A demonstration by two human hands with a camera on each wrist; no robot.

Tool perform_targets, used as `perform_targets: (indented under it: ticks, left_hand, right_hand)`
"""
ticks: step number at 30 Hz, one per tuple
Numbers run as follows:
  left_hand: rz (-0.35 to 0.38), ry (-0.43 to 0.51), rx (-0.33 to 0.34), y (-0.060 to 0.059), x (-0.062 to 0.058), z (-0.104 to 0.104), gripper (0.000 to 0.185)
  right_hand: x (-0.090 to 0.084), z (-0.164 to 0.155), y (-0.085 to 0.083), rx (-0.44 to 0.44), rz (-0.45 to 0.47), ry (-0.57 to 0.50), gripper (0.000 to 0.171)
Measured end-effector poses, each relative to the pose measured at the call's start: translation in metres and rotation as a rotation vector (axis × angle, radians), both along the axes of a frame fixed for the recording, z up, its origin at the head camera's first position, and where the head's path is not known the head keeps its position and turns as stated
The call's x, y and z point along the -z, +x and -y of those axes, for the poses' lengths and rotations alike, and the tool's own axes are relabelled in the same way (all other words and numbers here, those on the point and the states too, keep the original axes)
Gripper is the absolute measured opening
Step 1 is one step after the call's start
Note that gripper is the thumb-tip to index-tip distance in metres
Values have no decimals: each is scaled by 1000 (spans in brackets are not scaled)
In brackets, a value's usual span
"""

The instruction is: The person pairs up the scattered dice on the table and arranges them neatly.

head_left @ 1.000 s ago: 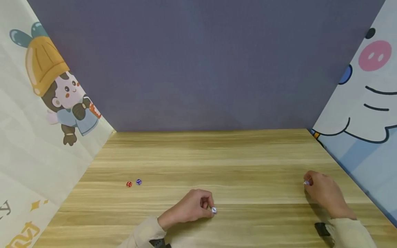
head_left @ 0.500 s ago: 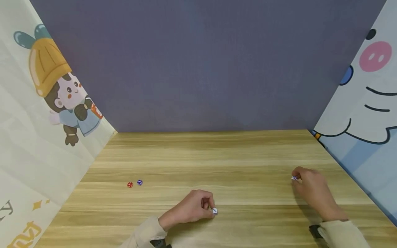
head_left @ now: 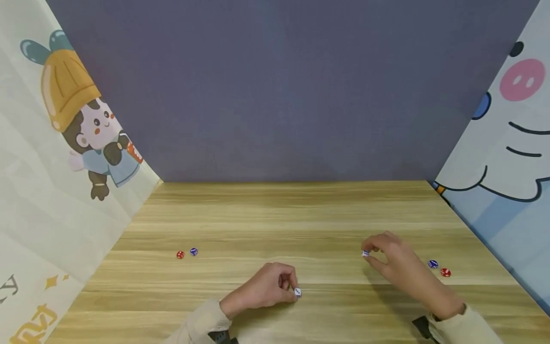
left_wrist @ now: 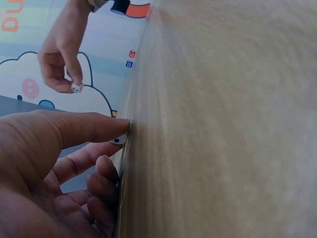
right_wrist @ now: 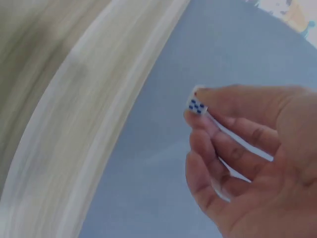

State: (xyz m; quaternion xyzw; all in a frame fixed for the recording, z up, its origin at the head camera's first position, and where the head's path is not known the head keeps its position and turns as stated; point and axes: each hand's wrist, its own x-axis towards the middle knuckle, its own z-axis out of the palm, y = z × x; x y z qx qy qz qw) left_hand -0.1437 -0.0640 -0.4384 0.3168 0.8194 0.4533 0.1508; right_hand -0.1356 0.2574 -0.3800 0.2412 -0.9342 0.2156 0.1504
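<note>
Above the wooden table (head_left: 301, 215), the right hand (head_left: 397, 267) pinches a small white die with blue pips (right_wrist: 197, 106); the left hand (head_left: 262, 289) pinches another white die (head_left: 297, 292) against the tabletop.

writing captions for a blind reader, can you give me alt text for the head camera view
Two hands work over a wooden table, each pinching a small white die: the left hand holds its white die on the tabletop, and the right hand carries another white die just above it. A red and a blue die lie together at each side, between cartoon-printed walls.
</note>
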Motion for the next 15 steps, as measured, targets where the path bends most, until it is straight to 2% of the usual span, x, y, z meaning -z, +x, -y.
perform_targets:
  ticks: [3, 6, 11, 15]
  left_hand:
    - [-2, 0, 1, 0, 0, 1, 15]
    - [3, -3, 2, -1, 1, 1, 15]
    - [5, -3, 2, -2, 1, 1, 16]
    - [-5, -9, 3, -2, 2, 1, 17]
  right_hand:
    - [-3, 17, 5, -116, 38, -32, 29]
    - [-2, 35, 7, -196, 107, -40, 28]
    - [6, 63, 8, -295, 196, -39, 20]
    - [15, 81, 8, -348, 233, -20, 18]
